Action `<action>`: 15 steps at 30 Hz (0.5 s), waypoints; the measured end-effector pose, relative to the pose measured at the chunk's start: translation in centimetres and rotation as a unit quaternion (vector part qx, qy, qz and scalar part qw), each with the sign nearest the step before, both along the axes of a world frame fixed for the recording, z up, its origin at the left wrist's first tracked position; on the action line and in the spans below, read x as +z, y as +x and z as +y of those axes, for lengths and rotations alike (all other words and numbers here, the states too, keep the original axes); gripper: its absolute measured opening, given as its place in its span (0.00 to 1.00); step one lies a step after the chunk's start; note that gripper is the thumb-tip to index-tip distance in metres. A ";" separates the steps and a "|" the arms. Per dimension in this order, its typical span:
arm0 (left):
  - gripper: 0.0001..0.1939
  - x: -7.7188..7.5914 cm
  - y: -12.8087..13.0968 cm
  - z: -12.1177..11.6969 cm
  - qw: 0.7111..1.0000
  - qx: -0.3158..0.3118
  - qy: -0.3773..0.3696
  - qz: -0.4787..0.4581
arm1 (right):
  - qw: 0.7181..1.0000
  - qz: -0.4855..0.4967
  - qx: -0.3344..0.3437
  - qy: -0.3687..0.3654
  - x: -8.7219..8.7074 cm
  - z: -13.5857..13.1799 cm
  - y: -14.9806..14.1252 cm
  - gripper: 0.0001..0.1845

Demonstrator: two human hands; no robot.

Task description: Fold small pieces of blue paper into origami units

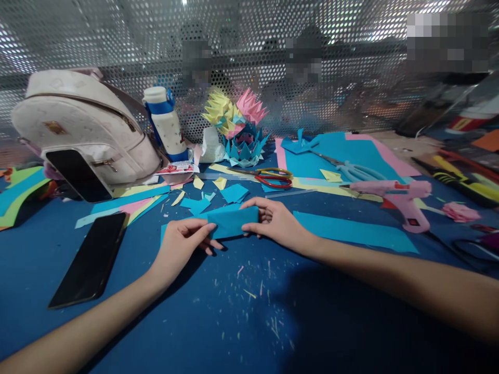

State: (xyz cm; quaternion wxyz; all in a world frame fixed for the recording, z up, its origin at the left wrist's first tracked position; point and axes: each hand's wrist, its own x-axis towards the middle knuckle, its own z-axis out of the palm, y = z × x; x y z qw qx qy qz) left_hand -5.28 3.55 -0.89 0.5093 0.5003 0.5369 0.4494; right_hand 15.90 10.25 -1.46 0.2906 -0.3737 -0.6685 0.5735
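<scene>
Grip of two hands (pixel 177 241) on one blue paper (pixel 230 223), two phones (pixel 89 262) nearby

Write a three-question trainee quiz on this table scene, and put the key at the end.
1. True or false: the left hand and the right hand hold the same piece of blue paper.
2. Fill in: a capped ____ stands upright beside the backpack.
3. What is the main colour of the glue gun? A green, B pink, C black.

Key: 1 true; 2 bottle; 3 B.
</scene>
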 end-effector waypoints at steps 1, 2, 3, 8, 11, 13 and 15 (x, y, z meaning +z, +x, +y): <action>0.10 0.0 0.0 0.0 1.000 -0.003 0.001 0.002 | 1.000 0.000 0.000 -0.001 0.0 0.0 0.0 0.23; 0.10 0.0 0.0 0.0 1.000 -0.005 0.001 0.005 | 1.000 0.000 -0.001 -0.001 0.0 0.0 0.0 0.23; 0.11 0.0 0.0 -0.1 1.000 -0.006 0.001 0.009 | 1.000 -0.001 -0.002 -0.001 0.0 0.0 0.0 0.23; 0.12 0.2 0.0 -0.1 1.000 -0.010 0.000 0.020 | 1.000 -0.004 -0.008 0.000 0.0 0.0 -0.1 0.23; 0.11 0.1 0.1 -0.1 1.000 -0.007 -0.003 0.022 | 1.000 -0.005 -0.008 0.000 0.1 -0.1 -0.1 0.22; 0.09 0.1 0.2 -0.1 1.000 -0.001 -0.008 0.024 | 1.000 -0.006 -0.008 0.000 0.1 -0.1 -0.1 0.22; 0.08 0.0 0.2 -0.1 1.000 0.004 -0.013 0.027 | 1.000 -0.003 -0.008 0.000 0.1 -0.1 -0.1 0.22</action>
